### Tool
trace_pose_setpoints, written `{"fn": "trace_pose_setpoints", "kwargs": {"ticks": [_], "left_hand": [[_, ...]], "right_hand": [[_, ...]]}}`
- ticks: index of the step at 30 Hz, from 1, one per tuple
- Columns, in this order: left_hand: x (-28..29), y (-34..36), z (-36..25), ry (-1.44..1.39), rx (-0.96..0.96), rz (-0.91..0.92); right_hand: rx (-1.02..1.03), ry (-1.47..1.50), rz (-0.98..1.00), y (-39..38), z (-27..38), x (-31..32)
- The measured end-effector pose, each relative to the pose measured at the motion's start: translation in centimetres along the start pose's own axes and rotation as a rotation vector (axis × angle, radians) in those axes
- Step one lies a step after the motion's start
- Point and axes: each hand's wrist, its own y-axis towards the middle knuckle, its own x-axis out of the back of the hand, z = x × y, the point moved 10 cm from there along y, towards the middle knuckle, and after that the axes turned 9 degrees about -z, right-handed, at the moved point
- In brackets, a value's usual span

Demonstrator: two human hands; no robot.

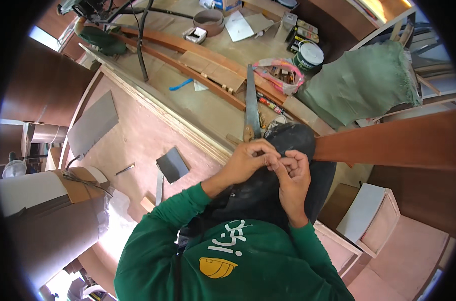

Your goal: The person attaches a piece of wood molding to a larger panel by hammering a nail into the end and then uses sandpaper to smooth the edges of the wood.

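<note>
Above my dark-clad knee [288, 143], my left hand [253, 159] and my right hand [292, 175] meet at the fingertips. Both have thumb and fingers pressed together in a pinch. Whatever lies between them, if anything, is too small to make out. Just beyond my left hand a handsaw [252, 103] points away from me, its wooden handle [248, 133] close to my knuckles. To the left, on a pale pinkish panel [137, 125], lie a dark square pad [172, 165], a metal ruler [159, 186] and a slim pencil-like tool [125, 168].
A large grey sheet [93, 125] lies farther left, near a wrapped roll [52, 215]. Ahead are long wooden strips [187, 70], a pink bag of small tools [288, 83] and a lidded bucket [308, 54]. A brown board [393, 140] and green cloth [363, 83] occupy the right.
</note>
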Motion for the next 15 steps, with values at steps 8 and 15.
{"fn": "trace_pose_setpoints", "kwargs": {"ticks": [8, 15], "left_hand": [[14.9, 16.0, 9.0, 0.197, 0.219, -0.081], [28.6, 19.8, 35.1, 1.639, 0.056, 0.333]], "right_hand": [[-0.032, -0.609, 0.267, 0.9, 0.9, 2.2], [-0.266, -0.520, 0.126, 0.1, -0.4, 10.4]]}}
